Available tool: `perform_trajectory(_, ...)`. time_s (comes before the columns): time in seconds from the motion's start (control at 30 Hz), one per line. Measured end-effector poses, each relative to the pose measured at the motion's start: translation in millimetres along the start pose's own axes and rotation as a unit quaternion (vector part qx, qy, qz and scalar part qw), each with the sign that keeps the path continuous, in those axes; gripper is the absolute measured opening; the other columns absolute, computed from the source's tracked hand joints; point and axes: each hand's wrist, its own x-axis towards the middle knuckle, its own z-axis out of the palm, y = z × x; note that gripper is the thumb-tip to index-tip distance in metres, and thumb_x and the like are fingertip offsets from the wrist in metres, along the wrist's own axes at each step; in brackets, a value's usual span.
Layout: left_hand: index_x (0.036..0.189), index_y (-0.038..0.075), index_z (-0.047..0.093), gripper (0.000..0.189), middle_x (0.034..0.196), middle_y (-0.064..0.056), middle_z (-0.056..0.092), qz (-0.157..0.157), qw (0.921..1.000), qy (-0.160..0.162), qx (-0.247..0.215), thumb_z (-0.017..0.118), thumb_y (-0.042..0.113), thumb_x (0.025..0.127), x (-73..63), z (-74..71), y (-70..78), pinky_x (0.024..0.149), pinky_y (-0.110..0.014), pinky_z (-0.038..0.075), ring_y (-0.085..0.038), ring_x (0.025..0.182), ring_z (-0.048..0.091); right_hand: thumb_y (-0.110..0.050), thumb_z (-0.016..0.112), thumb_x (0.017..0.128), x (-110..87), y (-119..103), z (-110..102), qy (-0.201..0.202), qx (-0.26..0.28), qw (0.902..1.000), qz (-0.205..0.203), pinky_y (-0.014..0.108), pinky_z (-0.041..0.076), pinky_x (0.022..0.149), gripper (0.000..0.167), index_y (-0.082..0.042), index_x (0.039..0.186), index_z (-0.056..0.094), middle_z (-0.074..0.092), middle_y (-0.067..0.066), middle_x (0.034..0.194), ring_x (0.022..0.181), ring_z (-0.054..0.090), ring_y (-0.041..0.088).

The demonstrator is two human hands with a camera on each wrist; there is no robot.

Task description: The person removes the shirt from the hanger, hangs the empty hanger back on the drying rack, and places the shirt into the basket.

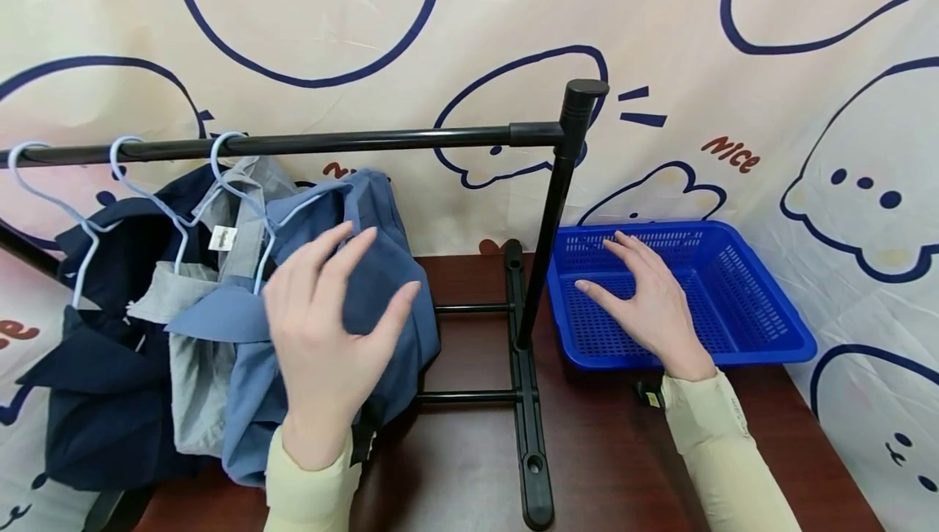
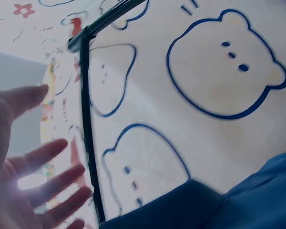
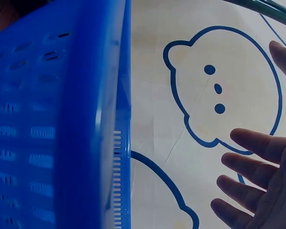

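My left hand [image 1: 326,336] is raised in front of a blue shirt [image 1: 381,247] on the rack, fingers spread and nothing held. Over the blue plastic basket [image 1: 788,345] hovers my right hand [image 1: 649,296], thumb and fingers apart, also holding nothing. The right wrist view shows that hand's spread fingers [image 3: 250,167] beside the basket wall [image 3: 90,119]. Beside the blue shirt hang a light grey garment [image 1: 198,393] and a dark navy garment [image 1: 110,426], on light blue hangers [image 1: 213,159]. In the left wrist view, blue cloth [image 2: 181,207] lies below the hand's open fingers.
A black clothes rack has a horizontal bar [image 1: 381,141], an upright post [image 1: 550,230] and a foot [image 1: 531,434] on the brown table [image 1: 455,467]. Behind stands a cream cloth backdrop [image 1: 499,10] with blue cartoon outlines. The basket sits right of the post.
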Motion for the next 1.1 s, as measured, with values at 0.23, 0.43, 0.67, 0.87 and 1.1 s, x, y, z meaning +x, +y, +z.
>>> perform_trajectory(0.23, 0.134, 0.008, 0.066, 0.063, 0.139, -0.011, 0.06, -0.105, 0.9905, 0.059, 0.067, 0.08, 0.045, 0.084, -4.3, -25.9, -5.6, 0.103, -0.054, 0.031, -0.036, 0.126, 0.049, -0.061, 0.069, 0.091, -2.5, 0.2, 1.1, 0.005, 0.004, 1.0, -0.005, 0.068, 0.027, 0.11, 0.078, -0.015, 0.151, 0.052, 0.037, 0.007, 0.161, 0.148, 0.028, 0.035)
perform_trajectory(0.43, 0.145, 0.011, 0.055, 0.075, 0.14, -0.014, 0.056, -0.186, 0.973, 0.035, 0.133, 0.079, 0.049, 0.085, -15.7, -35.7, -19.5, 0.096, -0.055, 0.039, -0.037, 0.121, 0.05, -0.061, 0.069, 0.091, -4.6, -2.8, 1.5, 0.0, 0.008, 1.0, -0.005, 0.069, 0.026, 0.109, 0.077, -0.016, 0.151, 0.051, 0.037, 0.007, 0.161, 0.149, 0.027, 0.034)
perform_trajectory(0.67, 0.141, 0.011, 0.057, 0.074, 0.134, -0.018, 0.057, -0.262, 0.947, 0.009, 0.185, 0.078, 0.054, 0.085, -24.1, -42.3, -30.6, 0.092, -0.057, 0.041, -0.04, 0.119, 0.051, -0.059, 0.069, 0.091, -6.4, -7.9, 0.3, -0.006, 0.016, 0.9998, -0.01, 0.068, 0.026, 0.11, 0.076, -0.017, 0.151, 0.051, 0.037, 0.007, 0.161, 0.148, 0.029, 0.034)
perform_trajectory(0.87, 0.131, 0.014, 0.067, 0.057, 0.118, -0.016, 0.064, -0.283, 0.9406, 0.012, 0.187, 0.072, 0.054, 0.091, -27.0, -42.1, -36.8, 0.075, -0.055, 0.042, -0.037, 0.105, 0.06, -0.057, 0.07, 0.091, -7.1, -10.6, 0.6, -0.008, 0.022, 0.9996, -0.014, 0.068, 0.027, 0.11, 0.074, -0.018, 0.152, 0.051, 0.038, 0.009, 0.16, 0.148, 0.029, 0.034)
perform_trajectory(1.1, 0.122, 0.012, 0.073, 0.038, 0.105, -0.015, 0.072, -0.27, 0.9479, 0.054, 0.16, 0.065, 0.041, 0.1, -29.4, -36.2, -46.0, 0.07, -0.052, 0.041, -0.036, 0.096, 0.066, -0.057, 0.07, 0.092, -7.7, -12.8, 1.9, -0.011, 0.025, 0.9995, -0.016, 0.068, 0.027, 0.11, 0.074, -0.018, 0.152, 0.05, 0.038, 0.009, 0.16, 0.148, 0.029, 0.034)
